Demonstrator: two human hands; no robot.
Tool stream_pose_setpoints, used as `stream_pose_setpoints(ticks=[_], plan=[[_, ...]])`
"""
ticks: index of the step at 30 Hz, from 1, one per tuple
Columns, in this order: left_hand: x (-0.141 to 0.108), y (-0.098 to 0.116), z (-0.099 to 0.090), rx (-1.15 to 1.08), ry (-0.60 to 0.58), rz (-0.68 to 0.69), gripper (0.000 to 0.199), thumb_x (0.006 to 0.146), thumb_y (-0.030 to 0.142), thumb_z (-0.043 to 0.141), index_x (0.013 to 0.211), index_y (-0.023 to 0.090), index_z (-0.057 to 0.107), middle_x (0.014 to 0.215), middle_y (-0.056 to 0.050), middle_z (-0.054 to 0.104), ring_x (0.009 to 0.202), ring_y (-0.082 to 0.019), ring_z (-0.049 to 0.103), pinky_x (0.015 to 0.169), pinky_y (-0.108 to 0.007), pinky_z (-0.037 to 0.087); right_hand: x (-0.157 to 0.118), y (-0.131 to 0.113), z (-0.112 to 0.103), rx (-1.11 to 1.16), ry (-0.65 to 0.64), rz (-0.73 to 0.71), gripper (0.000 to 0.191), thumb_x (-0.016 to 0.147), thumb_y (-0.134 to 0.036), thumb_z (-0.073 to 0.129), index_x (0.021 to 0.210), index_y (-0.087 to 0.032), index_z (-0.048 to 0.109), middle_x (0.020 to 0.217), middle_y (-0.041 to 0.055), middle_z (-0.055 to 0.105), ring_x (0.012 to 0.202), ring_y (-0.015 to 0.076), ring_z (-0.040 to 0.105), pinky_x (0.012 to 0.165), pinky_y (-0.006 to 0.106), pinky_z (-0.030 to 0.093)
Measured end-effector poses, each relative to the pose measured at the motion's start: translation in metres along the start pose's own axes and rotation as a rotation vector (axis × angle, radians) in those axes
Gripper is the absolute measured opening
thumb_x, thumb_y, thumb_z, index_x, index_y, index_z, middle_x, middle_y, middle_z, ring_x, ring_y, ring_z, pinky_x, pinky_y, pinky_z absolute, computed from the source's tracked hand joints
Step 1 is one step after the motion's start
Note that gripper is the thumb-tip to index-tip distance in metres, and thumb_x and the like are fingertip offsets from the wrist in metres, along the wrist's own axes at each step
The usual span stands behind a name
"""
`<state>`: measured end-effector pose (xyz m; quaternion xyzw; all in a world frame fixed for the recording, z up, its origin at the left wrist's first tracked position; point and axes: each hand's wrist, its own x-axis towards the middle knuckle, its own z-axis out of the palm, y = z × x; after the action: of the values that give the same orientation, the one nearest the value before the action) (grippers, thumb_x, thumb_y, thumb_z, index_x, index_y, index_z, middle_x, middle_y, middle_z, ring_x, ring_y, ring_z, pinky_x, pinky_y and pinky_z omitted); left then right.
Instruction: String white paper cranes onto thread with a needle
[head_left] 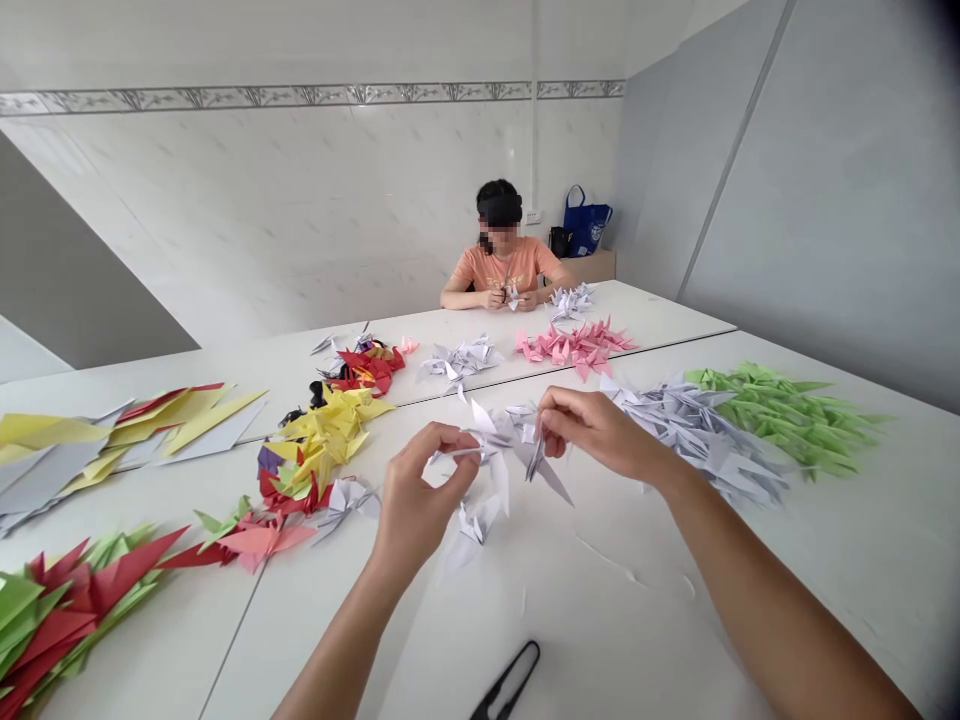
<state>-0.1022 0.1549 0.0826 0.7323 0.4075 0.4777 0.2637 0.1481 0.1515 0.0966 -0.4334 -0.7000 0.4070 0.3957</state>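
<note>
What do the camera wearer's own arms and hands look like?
The bare, tapering left forearm and the bare, tapering right forearm show no sleeves, cables or markings. The left grip, a bare human hand, and the right grip, another bare hand, wear no gloves. No watch or bracelet shows. Small rings are hard to rule out.

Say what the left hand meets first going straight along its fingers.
Beyond the white paper the left hand pinches, likely the white origami cranes between it and the right hand; depth is unclear, so they may lie lower.
</note>
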Motion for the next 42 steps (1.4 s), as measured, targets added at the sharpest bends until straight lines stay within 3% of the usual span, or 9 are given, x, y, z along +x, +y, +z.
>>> stream_pose_setpoints(ticks=[3,5,13,21,27,32,37,40,42], plan=[[-0.005,0.018,-0.006,0.386,0.118,0.386,0.011,0.090,0.014,0.062,0.085,0.024,0.061,0.079,0.002,0.065,0.078,-0.016,0.060,0.095,-0.039,0.050,0.002,0.005,0.007,-0.207,-0.036,0.050,0.027,0.103,-0.039,0.046,0.085,-0.021,0.057,0.079,0.0026,0.069,0.076,0.0179,0.065,0.070,0.030,0.046],[-0.008,0.029,-0.009,0.522,0.144,0.541,0.014,0.090,0.011,0.062,0.089,0.025,0.061,0.081,0.003,0.066,0.074,-0.014,0.060,0.103,-0.045,0.048,0.003,0.009,0.011,-0.258,-0.062,0.058,0.027,0.102,-0.037,0.045,0.082,-0.022,0.055,0.078,0.0015,0.067,0.073,0.0173,0.063,0.068,0.030,0.044],[-0.017,0.046,-0.014,0.614,0.179,0.614,0.018,0.090,0.009,0.064,0.096,0.026,0.064,0.083,0.002,0.068,0.073,-0.014,0.063,0.102,-0.048,0.051,0.006,0.014,0.014,-0.266,-0.066,0.050,0.024,0.102,-0.035,0.045,0.084,-0.022,0.054,0.079,0.0021,0.068,0.074,0.0184,0.064,0.068,0.031,0.044],[-0.007,0.026,-0.017,0.704,0.155,0.521,0.012,0.095,0.018,0.058,0.095,0.025,0.067,0.089,-0.001,0.071,0.090,-0.022,0.065,0.098,-0.044,0.048,0.004,0.010,0.014,-0.273,-0.052,0.095,0.026,0.103,-0.038,0.044,0.086,-0.023,0.056,0.081,0.0021,0.070,0.077,0.0194,0.065,0.070,0.031,0.045],[-0.001,-0.011,-0.004,0.649,-0.137,0.216,0.019,0.101,0.023,0.046,0.096,0.023,0.064,0.092,-0.003,0.073,0.088,-0.022,0.066,0.087,-0.039,0.048,0.003,0.008,0.015,-0.290,-0.073,0.085,0.030,0.102,-0.041,0.045,0.081,-0.022,0.055,0.079,0.0023,0.066,0.075,0.0191,0.064,0.071,0.031,0.044],[0.003,-0.039,0.002,0.602,-0.220,0.127,0.019,0.096,0.017,0.048,0.092,0.023,0.066,0.098,-0.002,0.071,0.079,-0.018,0.065,0.088,-0.037,0.048,0.005,0.014,0.014,-0.334,-0.081,0.109,0.029,0.102,-0.040,0.045,0.080,-0.023,0.052,0.077,0.0019,0.067,0.075,0.0199,0.065,0.072,0.032,0.045],[-0.004,-0.065,-0.032,0.546,-0.150,0.005,0.018,0.094,0.023,0.051,0.096,0.023,0.068,0.098,-0.002,0.065,0.074,-0.014,0.062,0.071,-0.027,0.047,0.007,0.023,0.009,-0.356,-0.076,0.132,0.027,0.102,-0.040,0.044,0.082,-0.024,0.054,0.080,0.0022,0.069,0.077,0.0207,0.067,0.073,0.033,0.046],[-0.031,-0.085,-0.061,0.572,-0.089,-0.087,0.019,0.094,0.029,0.052,0.095,0.022,0.070,0.077,0.000,0.056,0.063,-0.013,0.051,0.064,-0.025,0.041,0.008,0.029,0.009,-0.358,-0.076,0.127,0.027,0.102,-0.039,0.045,0.082,-0.024,0.053,0.080,0.0017,0.068,0.078,0.0209,0.068,0.073,0.033,0.047],[-0.055,-0.098,-0.079,0.599,-0.058,-0.160,0.023,0.094,0.032,0.050,0.095,0.021,0.070,0.060,0.005,0.039,0.054,-0.013,0.041,0.056,-0.024,0.032,0.008,0.032,0.010,-0.358,-0.086,0.131,0.026,0.102,-0.039,0.045,0.082,-0.024,0.053,0.081,0.0013,0.067,0.080,0.0209,0.069,0.073,0.033,0.047]])
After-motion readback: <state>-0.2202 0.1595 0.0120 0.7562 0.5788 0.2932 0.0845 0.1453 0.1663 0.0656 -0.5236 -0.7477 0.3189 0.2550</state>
